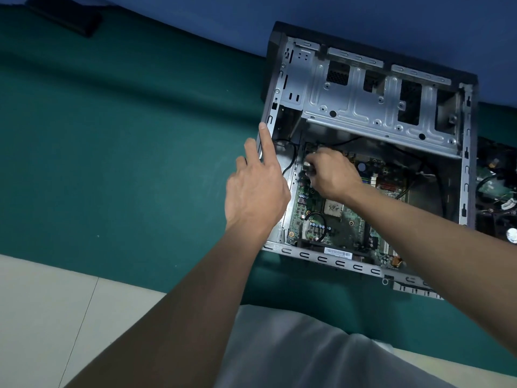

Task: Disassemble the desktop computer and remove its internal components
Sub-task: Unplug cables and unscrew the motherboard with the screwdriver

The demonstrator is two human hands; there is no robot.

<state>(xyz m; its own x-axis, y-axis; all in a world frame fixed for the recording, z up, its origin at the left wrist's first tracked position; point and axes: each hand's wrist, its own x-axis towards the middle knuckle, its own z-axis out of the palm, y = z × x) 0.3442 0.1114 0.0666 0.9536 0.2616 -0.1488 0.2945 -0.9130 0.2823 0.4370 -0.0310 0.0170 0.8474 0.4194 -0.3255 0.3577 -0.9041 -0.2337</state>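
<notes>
The computer case (363,107) lies on its side on the green bench (126,149), side panel off, with the green circuit board (349,219) still seated in the bottom and the bare metal drive cage above it.

The left hand (254,191) rests against the case's left rim, fingers loose and straight, the index finger stretched up along the edge and holding nothing. The right hand (333,175) reaches in to the board's far left corner, its fingers curled tightly around a small silvery thing (307,166). Whether that is a tool tip, a screw or a plug cannot be told.

The risks appear to lie in that crowded corner. A slip of the right hand could scrape the small parts on the board just beneath it. A black cable (291,155) loops just beside the grip, so a pull could snag it or strain its plug. The exposed chip socket (333,205) sits below the wrist and could be knocked. The stamped steel rim under the left hand may have sharp edges, and if that hand lifts off, the case could shift.

A white barcode sticker (337,252) sits on the near edge of the board, but its print is too small to read. No brand name is legible anywhere.
</notes>
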